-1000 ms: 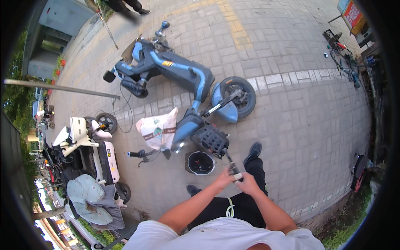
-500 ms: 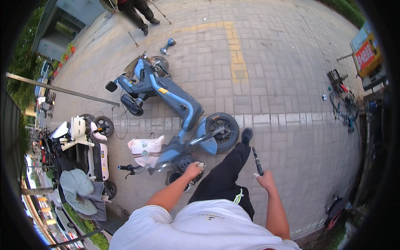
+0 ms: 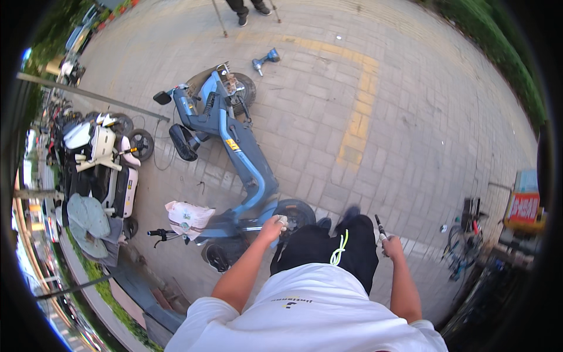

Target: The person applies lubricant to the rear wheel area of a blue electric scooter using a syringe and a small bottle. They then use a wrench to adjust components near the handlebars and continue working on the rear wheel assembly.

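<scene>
A blue electric scooter point(image 3: 253, 176) lies on its side on the paving, its front wheel point(image 3: 295, 214) just ahead of my feet. My left hand point(image 3: 271, 229) is closed beside that wheel, with something small and whitish at its fingertips that I cannot make out. Held low at my right side, my right hand point(image 3: 393, 247) grips a slim dark rod-shaped tool point(image 3: 380, 225) that points up and forward. A white printed bag point(image 3: 189, 219) rests by the scooter's handlebar point(image 3: 162, 236). Beyond the rear wheel point(image 3: 241, 94), a blue cordless impact wrench point(image 3: 267, 61) lies on the ground.
Parked scooters point(image 3: 102, 158) line the left, one draped with a grey-green cover point(image 3: 88, 220). A metal pole point(image 3: 94, 95) slants in toward the fallen scooter. Far ahead stands a person point(image 3: 249, 9) with crutches. A bicycle point(image 3: 460, 246) and a red sign point(image 3: 523, 207) are at right.
I have stepped forward, and my view has turned, so the scooter's front wheel is nearer my legs. Both hands stay closed, the right one still around the tool.
</scene>
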A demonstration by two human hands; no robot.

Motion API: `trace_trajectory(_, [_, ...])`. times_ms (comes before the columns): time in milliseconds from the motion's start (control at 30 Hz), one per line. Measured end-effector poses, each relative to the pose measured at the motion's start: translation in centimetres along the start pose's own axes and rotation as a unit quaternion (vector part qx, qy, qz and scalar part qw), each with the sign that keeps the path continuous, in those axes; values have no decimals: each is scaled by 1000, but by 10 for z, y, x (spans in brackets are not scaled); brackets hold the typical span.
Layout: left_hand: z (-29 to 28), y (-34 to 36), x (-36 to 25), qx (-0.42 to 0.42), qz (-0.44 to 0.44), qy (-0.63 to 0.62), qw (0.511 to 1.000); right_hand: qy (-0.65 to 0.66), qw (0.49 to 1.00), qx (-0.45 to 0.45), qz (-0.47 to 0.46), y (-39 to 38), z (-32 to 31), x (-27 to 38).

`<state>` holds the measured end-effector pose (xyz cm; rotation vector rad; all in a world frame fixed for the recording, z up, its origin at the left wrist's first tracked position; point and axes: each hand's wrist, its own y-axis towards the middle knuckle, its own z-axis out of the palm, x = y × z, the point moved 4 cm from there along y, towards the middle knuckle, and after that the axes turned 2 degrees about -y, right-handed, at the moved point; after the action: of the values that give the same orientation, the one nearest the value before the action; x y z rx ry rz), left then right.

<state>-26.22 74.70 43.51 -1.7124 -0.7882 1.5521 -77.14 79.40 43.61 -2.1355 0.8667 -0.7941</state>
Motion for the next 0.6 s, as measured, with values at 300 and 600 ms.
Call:
trace_trajectory(300, [-19, 63, -10, -268, -159, -114, 944, -327, 935, 59, -121, 270, -114, 264])
trace_trajectory(600, [6, 168, -160, -274, -141, -231, 923, -509, 822, 65, -247, 397, -145, 632])
